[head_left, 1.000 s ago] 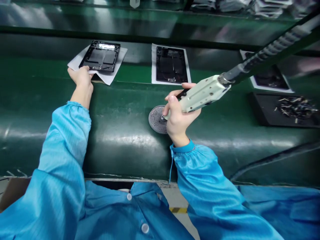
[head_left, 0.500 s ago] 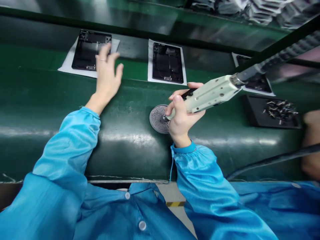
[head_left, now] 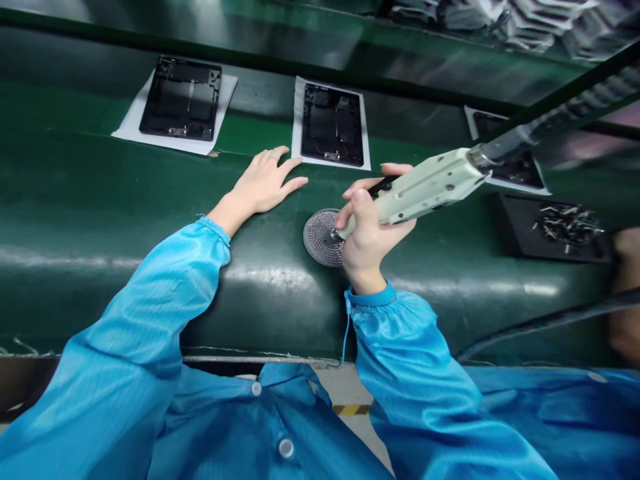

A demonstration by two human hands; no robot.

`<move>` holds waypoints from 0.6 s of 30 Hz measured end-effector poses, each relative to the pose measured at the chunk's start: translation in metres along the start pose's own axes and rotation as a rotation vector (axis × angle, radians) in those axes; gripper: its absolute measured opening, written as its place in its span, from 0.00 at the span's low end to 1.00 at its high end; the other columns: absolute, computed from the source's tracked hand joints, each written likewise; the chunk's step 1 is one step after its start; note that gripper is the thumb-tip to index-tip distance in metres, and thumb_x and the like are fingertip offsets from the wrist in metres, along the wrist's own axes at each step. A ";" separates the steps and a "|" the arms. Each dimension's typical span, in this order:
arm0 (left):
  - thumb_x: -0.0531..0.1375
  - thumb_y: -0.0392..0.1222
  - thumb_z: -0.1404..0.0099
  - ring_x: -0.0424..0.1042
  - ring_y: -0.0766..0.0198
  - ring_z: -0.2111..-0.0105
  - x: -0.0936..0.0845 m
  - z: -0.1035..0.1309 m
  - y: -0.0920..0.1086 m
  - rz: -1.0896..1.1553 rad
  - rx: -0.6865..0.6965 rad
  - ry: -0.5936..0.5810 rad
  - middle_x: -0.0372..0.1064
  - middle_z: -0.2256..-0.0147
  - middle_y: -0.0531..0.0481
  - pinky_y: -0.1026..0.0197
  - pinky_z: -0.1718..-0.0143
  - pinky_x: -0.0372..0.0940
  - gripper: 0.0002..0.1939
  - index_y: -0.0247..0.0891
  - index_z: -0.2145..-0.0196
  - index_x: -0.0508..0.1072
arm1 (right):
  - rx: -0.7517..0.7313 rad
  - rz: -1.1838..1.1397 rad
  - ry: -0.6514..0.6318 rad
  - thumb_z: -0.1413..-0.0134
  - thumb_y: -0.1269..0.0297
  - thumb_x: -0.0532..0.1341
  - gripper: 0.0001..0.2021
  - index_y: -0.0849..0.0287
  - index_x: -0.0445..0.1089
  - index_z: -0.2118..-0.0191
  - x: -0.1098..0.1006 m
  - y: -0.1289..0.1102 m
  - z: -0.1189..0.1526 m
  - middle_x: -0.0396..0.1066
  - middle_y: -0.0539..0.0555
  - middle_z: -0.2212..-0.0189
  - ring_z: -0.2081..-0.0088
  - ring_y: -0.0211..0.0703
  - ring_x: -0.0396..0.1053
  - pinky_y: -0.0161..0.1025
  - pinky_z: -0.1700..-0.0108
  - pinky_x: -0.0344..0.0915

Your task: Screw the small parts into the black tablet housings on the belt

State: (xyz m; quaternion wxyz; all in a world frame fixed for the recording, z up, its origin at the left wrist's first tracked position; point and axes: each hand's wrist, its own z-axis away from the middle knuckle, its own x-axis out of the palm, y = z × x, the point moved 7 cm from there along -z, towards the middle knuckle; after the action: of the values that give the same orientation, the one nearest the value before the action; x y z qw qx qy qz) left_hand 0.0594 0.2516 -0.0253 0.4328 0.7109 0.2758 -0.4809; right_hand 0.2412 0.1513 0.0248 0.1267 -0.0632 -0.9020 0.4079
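Observation:
My right hand (head_left: 369, 230) is wrapped round a pale green electric screwdriver (head_left: 430, 183), whose tip points down at a round screw plate (head_left: 323, 239) full of small holes. With fingers spread and nothing in them, my left hand (head_left: 265, 180) is over the green mat, close to the lower left corner of the middle tablet housing (head_left: 334, 125). That black housing lies on a white sheet with its inner parts showing. Farther left, another black tablet housing (head_left: 181, 100) rests on its own white sheet (head_left: 131, 120).
A black tray (head_left: 520, 230) of small metal parts stands at right, near a co-worker's arm (head_left: 627, 267). Another housing (head_left: 520, 170) lies partly hidden behind the screwdriver's hose (head_left: 555, 127). A dark cable (head_left: 545, 323) crosses the front right. Wrapped items (head_left: 540, 27) fill the upper shelf.
My left hand has moved right and nearer, from the left housing to beside the middle one. My right hand still holds the screwdriver over the screw plate.

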 end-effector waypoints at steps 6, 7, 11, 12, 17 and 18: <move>0.50 0.60 0.15 0.60 0.38 0.24 0.001 0.000 0.002 -0.005 0.035 -0.004 0.63 0.25 0.33 0.36 0.20 0.52 0.34 0.36 0.25 0.69 | -0.022 -0.032 0.018 0.35 0.53 0.74 0.15 0.44 0.74 0.47 0.000 0.000 -0.001 0.75 0.44 0.67 0.85 0.28 0.60 0.32 0.85 0.57; 0.50 0.60 0.15 0.61 0.39 0.24 0.002 -0.001 0.002 0.005 0.042 -0.001 0.63 0.25 0.33 0.36 0.20 0.51 0.34 0.35 0.25 0.69 | -0.025 -0.030 0.023 0.35 0.52 0.74 0.15 0.44 0.74 0.47 0.000 0.000 -0.001 0.75 0.44 0.67 0.85 0.28 0.59 0.32 0.85 0.57; 0.51 0.59 0.16 0.63 0.36 0.25 0.004 -0.003 -0.001 0.032 0.061 0.016 0.64 0.26 0.31 0.31 0.20 0.51 0.36 0.30 0.25 0.68 | -0.009 0.001 0.031 0.35 0.50 0.74 0.16 0.44 0.73 0.47 0.000 -0.001 0.000 0.75 0.43 0.67 0.85 0.30 0.59 0.34 0.85 0.56; 0.51 0.59 0.16 0.63 0.36 0.26 0.004 -0.003 -0.002 0.032 0.066 0.022 0.64 0.26 0.30 0.31 0.20 0.52 0.36 0.30 0.25 0.68 | -0.003 0.008 0.031 0.36 0.49 0.74 0.17 0.44 0.73 0.47 0.000 -0.001 0.001 0.74 0.43 0.67 0.85 0.30 0.59 0.34 0.85 0.56; 0.52 0.59 0.17 0.63 0.36 0.26 0.007 -0.005 -0.005 0.045 0.086 0.058 0.66 0.27 0.33 0.30 0.22 0.54 0.35 0.36 0.23 0.67 | 0.024 0.059 0.037 0.37 0.43 0.73 0.21 0.44 0.70 0.47 -0.001 0.001 0.001 0.74 0.44 0.67 0.85 0.31 0.58 0.36 0.85 0.56; 0.52 0.59 0.17 0.63 0.36 0.26 0.007 -0.005 -0.006 0.047 0.080 0.057 0.65 0.27 0.31 0.30 0.22 0.54 0.35 0.35 0.23 0.67 | 0.029 0.067 0.036 0.37 0.42 0.73 0.21 0.44 0.70 0.47 -0.001 0.001 0.001 0.74 0.44 0.67 0.85 0.31 0.58 0.36 0.85 0.56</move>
State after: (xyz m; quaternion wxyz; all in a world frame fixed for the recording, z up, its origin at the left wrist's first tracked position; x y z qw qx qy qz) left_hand 0.0594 0.2583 -0.0332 0.4073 0.7472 0.2519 -0.4607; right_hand 0.2420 0.1513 0.0231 0.1303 -0.0988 -0.8908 0.4239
